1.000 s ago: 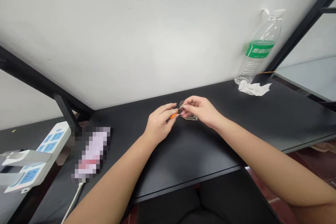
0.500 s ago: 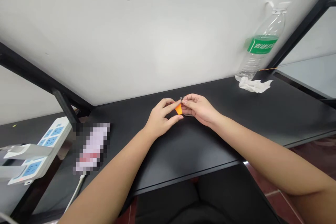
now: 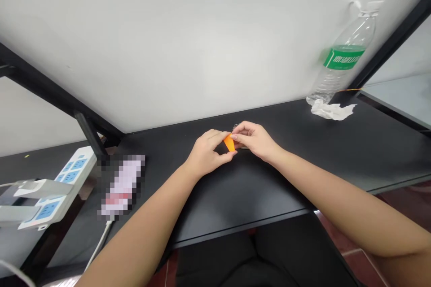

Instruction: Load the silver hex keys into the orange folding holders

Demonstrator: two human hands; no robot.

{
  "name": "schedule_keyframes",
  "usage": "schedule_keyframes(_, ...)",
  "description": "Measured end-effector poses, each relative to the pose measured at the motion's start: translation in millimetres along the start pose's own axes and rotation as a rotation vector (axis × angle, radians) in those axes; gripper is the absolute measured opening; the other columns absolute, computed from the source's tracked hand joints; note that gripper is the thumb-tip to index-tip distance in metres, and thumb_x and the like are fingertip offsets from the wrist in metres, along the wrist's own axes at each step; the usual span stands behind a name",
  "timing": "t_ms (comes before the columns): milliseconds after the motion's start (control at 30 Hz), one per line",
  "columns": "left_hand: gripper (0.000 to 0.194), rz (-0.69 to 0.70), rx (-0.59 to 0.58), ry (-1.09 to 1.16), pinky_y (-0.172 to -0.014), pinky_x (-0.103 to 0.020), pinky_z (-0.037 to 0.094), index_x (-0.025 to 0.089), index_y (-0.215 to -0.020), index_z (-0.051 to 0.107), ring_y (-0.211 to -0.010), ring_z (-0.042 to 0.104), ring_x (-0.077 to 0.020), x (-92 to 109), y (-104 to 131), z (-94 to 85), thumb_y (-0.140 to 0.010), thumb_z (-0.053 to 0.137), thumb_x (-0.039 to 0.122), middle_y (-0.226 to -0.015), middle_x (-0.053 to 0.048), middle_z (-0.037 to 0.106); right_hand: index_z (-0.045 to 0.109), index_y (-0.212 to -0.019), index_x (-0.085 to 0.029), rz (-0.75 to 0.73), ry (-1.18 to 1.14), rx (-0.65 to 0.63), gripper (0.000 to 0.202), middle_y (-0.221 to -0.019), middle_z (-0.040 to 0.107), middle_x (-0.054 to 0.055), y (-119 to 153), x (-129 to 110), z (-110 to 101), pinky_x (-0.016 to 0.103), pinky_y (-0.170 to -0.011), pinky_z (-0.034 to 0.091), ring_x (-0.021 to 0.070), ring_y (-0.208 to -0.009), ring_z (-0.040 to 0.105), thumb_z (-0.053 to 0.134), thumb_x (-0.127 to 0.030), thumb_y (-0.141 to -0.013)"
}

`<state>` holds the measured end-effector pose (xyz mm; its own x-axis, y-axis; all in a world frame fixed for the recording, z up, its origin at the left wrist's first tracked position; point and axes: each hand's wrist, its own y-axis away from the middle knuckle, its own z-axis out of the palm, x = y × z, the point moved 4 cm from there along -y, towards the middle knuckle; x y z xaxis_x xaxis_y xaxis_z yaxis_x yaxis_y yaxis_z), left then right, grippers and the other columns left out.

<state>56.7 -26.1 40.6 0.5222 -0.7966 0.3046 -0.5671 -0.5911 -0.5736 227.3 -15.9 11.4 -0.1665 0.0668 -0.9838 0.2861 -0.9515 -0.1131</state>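
A small flat orange piece (image 3: 229, 143) sits between my two hands, just above the black tabletop; its exact kind does not show. My left hand (image 3: 208, 152) pinches its left side, thumb below and fingers above. The fingertips of my right hand (image 3: 254, 140) close on its upper right edge. Behind the right fingers a bit of thin metal wire or prongs (image 3: 236, 126) pokes out, mostly hidden. Another thin pale edge shows under the right hand, too covered to name.
On the right, a clear bottle with a green label (image 3: 343, 58) leans at the wall beside a crumpled tissue (image 3: 332, 110). To the left lie a blurred-out phone-like object (image 3: 123, 186) with a white cable (image 3: 97, 246) and a power strip (image 3: 63, 188) with plugs.
The right thumb and fingertips have shifted onto the orange piece's upper edge, and more of the piece shows. The whole view has turned slightly.
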Motion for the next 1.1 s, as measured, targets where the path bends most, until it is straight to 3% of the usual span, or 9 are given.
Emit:
schedule_keyframes(67,0.035,0.0,0.014,0.006,-0.087,-0.035,0.057,0.021,-0.118,0.07,-0.091,0.069,-0.0198,0,0,-0.8,-0.087,0.074,0.038,-0.104,-0.006,0.075,0.069,-0.094,-0.022,-0.044,0.19,-0.008,0.022,-0.09,0.074,0.002,-2,-4,-8,0.035,-0.079,0.058,0.0193,-0.083,0.07,0.074,-0.042,-0.086)
schedule_keyframes(200,0.037,-0.045,0.023,0.008,-0.085,-0.035,0.056,0.02,-0.118,0.068,-0.092,0.067,-0.0205,-6,2,-1.6,-0.085,0.074,0.038,-0.104,-0.007,0.074,0.073,-0.092,-0.02,-0.263,0.869,-0.014,0.016,-0.098,0.071,0.006,-3,-18,-31,0.035,-0.084,0.05,0.0191,-0.087,0.063,0.061,-0.029,-0.095)
schedule_keyframes(300,0.038,-0.086,-0.003,-0.001,-0.086,-0.035,0.055,0.02,-0.119,0.068,-0.093,0.066,-0.0207,-13,4,-0.6,-0.085,0.074,0.035,-0.104,-0.007,0.072,0.075,-0.092,-0.02,-0.26,1.228,-0.184,0.017,-0.101,0.07,0.008,-1,-15,-40,0.036,-0.086,0.046,0.0232,-0.095,0.06,0.059,-0.021,-0.094)
schedule_keyframes(400,0.037,-0.1,-0.028,-0.001,-0.086,-0.036,0.055,0.02,-0.118,0.067,-0.092,0.065,-0.0208,-18,5,1.5,-0.085,0.075,0.035,-0.103,-0.006,0.072,0.076,-0.087,-0.02,-0.194,1.386,-0.278,0.019,-0.103,0.071,0.009,0,-11,-41,0.036,-0.084,0.046,0.0249,-0.096,0.059,0.058,-0.019,-0.094)
schedule_keyframes(567,0.04,-0.087,0.026,-0.013,-0.089,-0.036,0.055,0.02,-0.121,0.066,-0.096,0.066,-0.0214,-23,7,2.2,-0.084,0.076,0.033,-0.107,-0.006,0.072,0.07,-0.078,-0.018,-0.147,1.486,-0.317,0.021,-0.106,0.07,0.011,0,-10,-29,0.034,-0.074,0.044,0.0242,-0.09,0.058,0.056,-0.014,-0.093)
schedule_keyframes(733,0.042,-0.06,0.057,-0.048,-0.092,-0.039,0.056,0.02,-0.124,0.066,-0.101,0.067,-0.0228,-26,8,2.7,-0.086,0.075,0.034,-0.111,-0.008,0.073,0.06,-0.066,-0.019,-0.144,1.538,-0.274,0.017,-0.094,0.067,0.011,-3,-14,-22,0.032,-0.067,0.04,0.024,-0.085,0.055,0.066,-0.009,-0.079)
schedule_keyframes(833,0.042,-0.061,0.08,-0.053,-0.093,-0.039,0.056,0.02,-0.125,0.066,-0.101,0.067,-0.023,-28,7,2.2,-0.086,0.075,0.034,-0.113,-0.008,0.073,0.058,-0.068,-0.02,-0.14,1.387,-0.202,0.016,-0.089,0.065,0.007,-3,-21,-27,0.03,-0.066,0.04,0.0218,-0.084,0.057,0.067,-0.011,-0.077)
schedule_keyframes(933,0.042,-0.075,0.095,-0.03,-0.094,-0.039,0.056,0.02,-0.125,0.066,-0.101,0.068,-0.0228,-30,7,1.8,-0.086,0.075,0.033,-0.114,-0.008,0.074,0.059,-0.073,-0.02,-0.242,1.153,-0.129,0.01,-0.086,0.064,0.004,2,-31,-34,0.029,-0.068,0.043,0.0179,-0.079,0.057,0.065,-0.013,-0.079)
schedule_keyframes(1100,0.043,-0.094,0.114,0.027,-0.092,-0.038,0.057,0.02,-0.124,0.066,-0.099,0.07,-0.0215,-30,7,0.8,-0.084,0.076,0.032,-0.113,-0.008,0.074,0.062,-0.079,-0.02,-0.335,0.783,-0.107,0.006,-0.087,0.064,0.002,8,-39,-37,0.027,-0.061,0.045,0.0124,-0.064,0.055,0.064,-0.017,-0.083)
